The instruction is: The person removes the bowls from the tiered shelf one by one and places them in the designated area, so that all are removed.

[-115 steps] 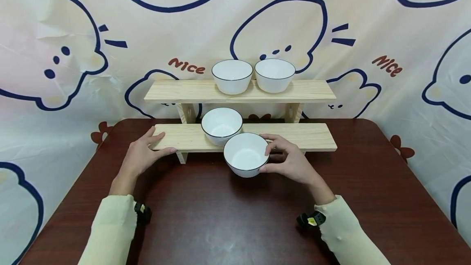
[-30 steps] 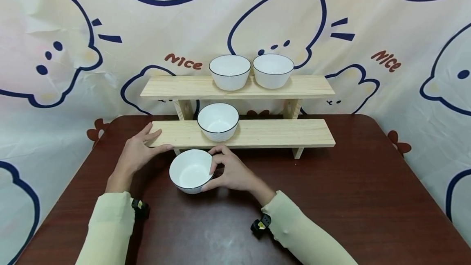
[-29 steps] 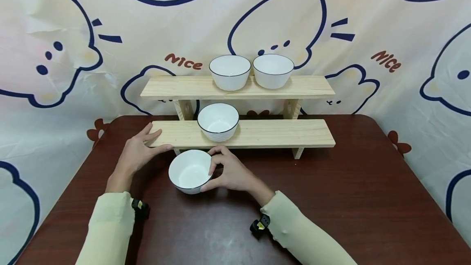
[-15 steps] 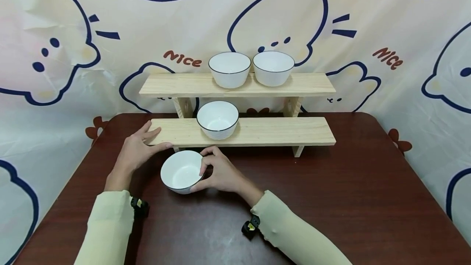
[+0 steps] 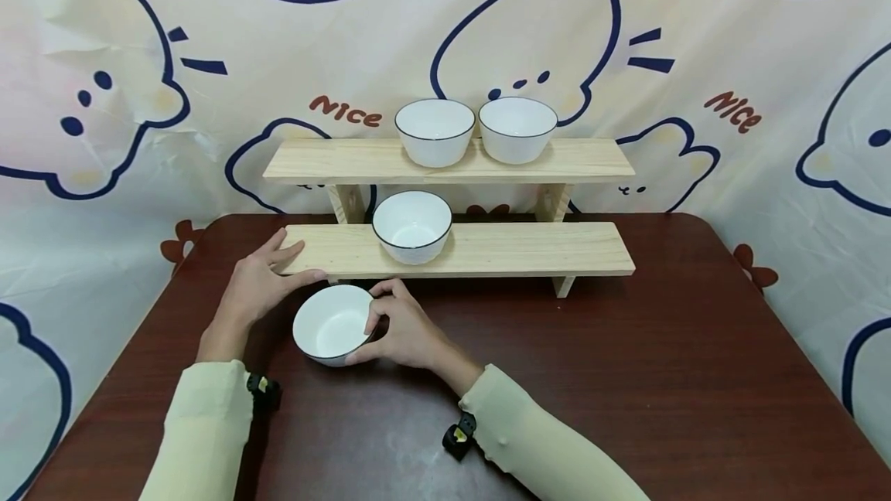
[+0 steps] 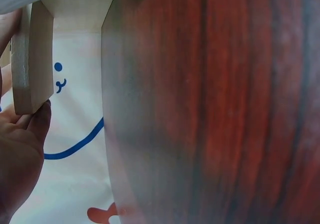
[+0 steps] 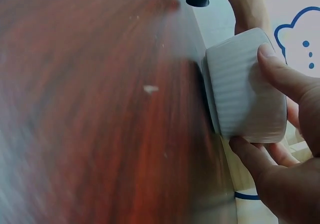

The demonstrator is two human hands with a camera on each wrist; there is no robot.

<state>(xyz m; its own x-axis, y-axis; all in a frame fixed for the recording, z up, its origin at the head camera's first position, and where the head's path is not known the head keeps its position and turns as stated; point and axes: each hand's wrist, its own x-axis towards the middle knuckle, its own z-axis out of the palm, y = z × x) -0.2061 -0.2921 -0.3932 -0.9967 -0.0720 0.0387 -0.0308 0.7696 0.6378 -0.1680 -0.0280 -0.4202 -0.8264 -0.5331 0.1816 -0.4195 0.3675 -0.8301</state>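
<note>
My right hand (image 5: 411, 332) holds a white bowl (image 5: 331, 323) with a dark rim by its right side, in front of the lower shelf's left part. In the right wrist view the bowl's ribbed wall (image 7: 245, 94) shows close over the tabletop, with the thumb on one side and fingers on the other. My left hand (image 5: 256, 284) grips the left end of the lower board of a two-tier wooden shelf (image 5: 515, 250). The left wrist view shows fingers and thumb around that board end (image 6: 32, 59). A similar bowl (image 5: 412, 229) stands on the lower tier.
Two more white bowls, one on the left (image 5: 435, 134) and one on the right (image 5: 517, 130), stand side by side on the upper tier. The shelf stands at the back of a dark red-brown table (image 5: 626, 377). Behind it hangs a cartoon-printed cloth (image 5: 348, 52).
My right hand has carried the bowl leftward, from in front of the lower shelf's middle to near my left hand. My left hand keeps its grip on the board end.
</note>
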